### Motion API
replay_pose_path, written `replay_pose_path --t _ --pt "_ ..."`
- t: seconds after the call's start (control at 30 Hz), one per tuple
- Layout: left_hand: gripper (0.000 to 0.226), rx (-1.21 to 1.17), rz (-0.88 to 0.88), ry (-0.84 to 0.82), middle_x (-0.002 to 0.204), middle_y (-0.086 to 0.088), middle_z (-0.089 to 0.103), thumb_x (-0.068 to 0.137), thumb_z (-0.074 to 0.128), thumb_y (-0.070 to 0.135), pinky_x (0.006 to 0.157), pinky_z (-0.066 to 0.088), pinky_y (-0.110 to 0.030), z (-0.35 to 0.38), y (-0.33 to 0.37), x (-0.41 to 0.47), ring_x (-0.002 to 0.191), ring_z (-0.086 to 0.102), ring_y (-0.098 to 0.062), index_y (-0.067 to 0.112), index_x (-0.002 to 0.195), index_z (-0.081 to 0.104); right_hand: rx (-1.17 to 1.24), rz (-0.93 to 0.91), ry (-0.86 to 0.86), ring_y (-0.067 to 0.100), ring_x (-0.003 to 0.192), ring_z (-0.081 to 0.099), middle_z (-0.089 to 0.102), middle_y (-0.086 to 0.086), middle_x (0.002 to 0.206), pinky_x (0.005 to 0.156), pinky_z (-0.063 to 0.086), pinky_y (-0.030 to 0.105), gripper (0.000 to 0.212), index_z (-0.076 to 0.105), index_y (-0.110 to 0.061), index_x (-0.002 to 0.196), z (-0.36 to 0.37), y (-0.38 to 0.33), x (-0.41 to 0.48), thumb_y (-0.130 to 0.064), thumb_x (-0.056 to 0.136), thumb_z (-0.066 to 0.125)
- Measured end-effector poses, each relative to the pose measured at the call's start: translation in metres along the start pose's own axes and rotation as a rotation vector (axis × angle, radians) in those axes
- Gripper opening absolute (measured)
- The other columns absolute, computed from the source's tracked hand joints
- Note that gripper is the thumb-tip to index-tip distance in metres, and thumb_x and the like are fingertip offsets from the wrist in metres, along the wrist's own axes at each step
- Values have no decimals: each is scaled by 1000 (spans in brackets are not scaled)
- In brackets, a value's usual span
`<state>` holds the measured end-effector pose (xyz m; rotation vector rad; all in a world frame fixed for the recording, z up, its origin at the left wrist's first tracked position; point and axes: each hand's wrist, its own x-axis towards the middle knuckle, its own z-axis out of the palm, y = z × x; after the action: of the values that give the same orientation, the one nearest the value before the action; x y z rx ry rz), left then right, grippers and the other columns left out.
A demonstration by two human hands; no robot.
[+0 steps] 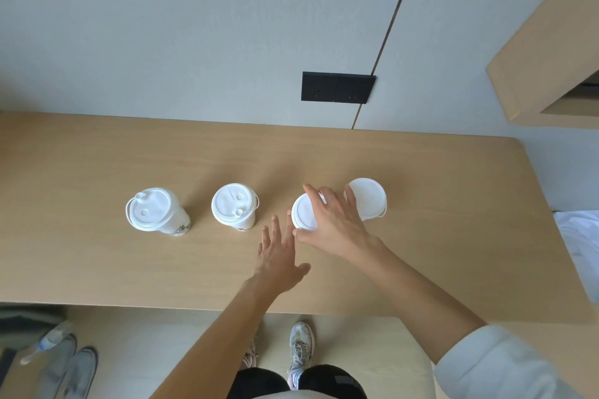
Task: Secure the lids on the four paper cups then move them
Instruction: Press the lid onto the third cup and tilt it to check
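Observation:
Four white paper cups with white lids stand in a row on the wooden table (97,253). The leftmost cup (152,209) and the second cup (234,206) stand free, lids on top. My right hand (337,223) lies over the third cup (303,212), fingers and thumb spread around its lid. The fourth cup (369,197) stands just right of that hand, partly hidden by my fingers. My left hand (280,256) hovers flat with fingers apart, just below and left of the third cup, holding nothing.
A black wall socket (337,87) sits on the wall behind the table. A wooden shelf (544,52) juts out at the upper right. White bedding (580,236) lies past the table's right end. Shoes (74,369) and a plastic bottle (48,342) are on the floor, lower left.

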<state>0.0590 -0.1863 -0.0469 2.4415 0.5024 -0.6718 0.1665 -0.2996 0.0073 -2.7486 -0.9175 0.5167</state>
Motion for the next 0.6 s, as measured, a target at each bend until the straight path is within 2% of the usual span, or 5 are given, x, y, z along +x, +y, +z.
replay_pose_path --t 0.07,0.27,0.43,0.6 --pt "109 23 -17 -16 169 -16 -23 94 66 48 128 9 -50 17 -8 -38 157 -11 -44 21 163 -13 -12 -53 -35 32 143 44 44 11 154 127 4 53 98 22 -21 163 14 -13 -36 -64 86 65" --pt "106 66 11 -44 169 -14 -26 96 61 50 128 8 -50 41 -13 -65 157 -14 -42 18 163 -14 -9 -35 -22 33 139 47 47 10 153 125 5 51 98 25 -20 164 26 -15 -72 -63 86 64" --pt "101 104 -3 -85 168 -15 -27 99 56 50 128 5 -51 55 -14 -79 157 -16 -42 21 162 -17 18 4 -59 31 142 43 45 6 155 127 5 50 100 25 -22 164 42 -12 -88 -67 81 56" --pt "77 80 -36 17 171 -17 -17 108 37 33 128 7 -51 51 -16 -83 158 -9 -43 24 162 -18 121 61 -36 25 148 37 40 3 160 123 11 45 114 24 -21 164 46 -9 -91 -85 71 41"
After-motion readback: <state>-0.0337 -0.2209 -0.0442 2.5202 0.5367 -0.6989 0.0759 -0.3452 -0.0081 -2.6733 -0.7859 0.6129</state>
